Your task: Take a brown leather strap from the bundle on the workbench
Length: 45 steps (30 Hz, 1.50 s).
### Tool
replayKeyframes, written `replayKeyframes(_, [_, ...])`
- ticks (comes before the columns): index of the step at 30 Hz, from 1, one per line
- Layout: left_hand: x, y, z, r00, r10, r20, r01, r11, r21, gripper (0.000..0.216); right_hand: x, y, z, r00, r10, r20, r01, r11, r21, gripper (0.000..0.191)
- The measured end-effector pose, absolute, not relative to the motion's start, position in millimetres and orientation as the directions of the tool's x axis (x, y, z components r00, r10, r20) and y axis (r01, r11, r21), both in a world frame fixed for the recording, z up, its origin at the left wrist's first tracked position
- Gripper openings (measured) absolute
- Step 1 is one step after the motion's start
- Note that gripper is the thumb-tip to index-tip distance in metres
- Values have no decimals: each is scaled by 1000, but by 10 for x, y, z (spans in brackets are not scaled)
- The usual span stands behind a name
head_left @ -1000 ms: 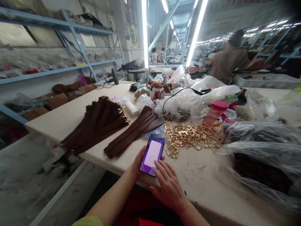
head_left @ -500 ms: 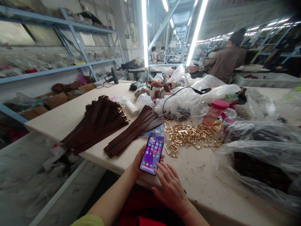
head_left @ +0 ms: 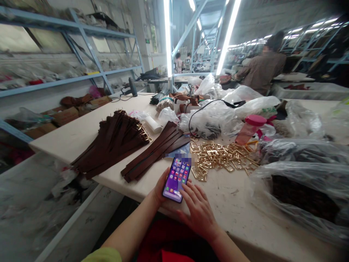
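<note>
A smartphone [head_left: 176, 182] with a lit purple home screen is tilted up over the table's front edge. My left hand [head_left: 160, 187] grips it from the left side and beneath. The fingers of my right hand [head_left: 196, 207] are spread out, with the fingertips at the phone's lower right edge; whether they touch the glass I cannot tell. Just beyond the phone lie a loose stack of dark brown leather straps [head_left: 152, 154] and a heap of gold metal buckles [head_left: 220, 156]. Further left is a larger fan of brown straps [head_left: 111, 143] with gold buckles at their ends.
Clear plastic bags [head_left: 218, 116] crowd the table's back, beside a pink-lidded bottle [head_left: 250, 129]. On the right sits an opened plastic bag of dark pieces [head_left: 302, 196]. A white roll [head_left: 153, 124] lies behind the straps. A co-worker [head_left: 263, 67] stands at the back right.
My right hand has shifted slightly up and right along the phone's edge, fingers still spread. The phone stays in my left hand, with its home screen still lit.
</note>
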<state>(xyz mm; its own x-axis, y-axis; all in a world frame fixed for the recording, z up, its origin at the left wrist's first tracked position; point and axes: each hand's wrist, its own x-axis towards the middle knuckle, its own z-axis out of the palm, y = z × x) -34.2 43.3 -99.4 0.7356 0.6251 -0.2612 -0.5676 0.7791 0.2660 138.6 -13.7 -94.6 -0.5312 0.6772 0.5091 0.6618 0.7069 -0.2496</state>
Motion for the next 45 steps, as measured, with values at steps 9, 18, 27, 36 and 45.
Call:
replayKeyframes(9, [-360, 429, -1010, 746, 606, -278, -560, 796, 231, 83, 1309, -151, -885, -570, 636, 520, 611, 752, -250, 52])
replayKeyframes(18, [-353, 440, -1005, 747, 607, -272, -552, 793, 257, 87, 1410, -170, -957, -552, 657, 513, 654, 723, -222, 48])
replayKeyframes(27, [-343, 429, -1009, 716, 641, -277, -583, 767, 267, 82, 1406, -139, -940, -549, 661, 512, 650, 723, -236, 48])
replayKeyframes(36, [-319, 419, -1073, 720, 649, -244, -555, 750, 359, 69, 1515, 282, -665, -386, 728, 567, 750, 605, -266, 53])
replayKeyframes(45, [-324, 428, -1048, 694, 669, -267, -593, 741, 315, 63, 1368, 141, -721, -492, 716, 495, 680, 671, -294, 56])
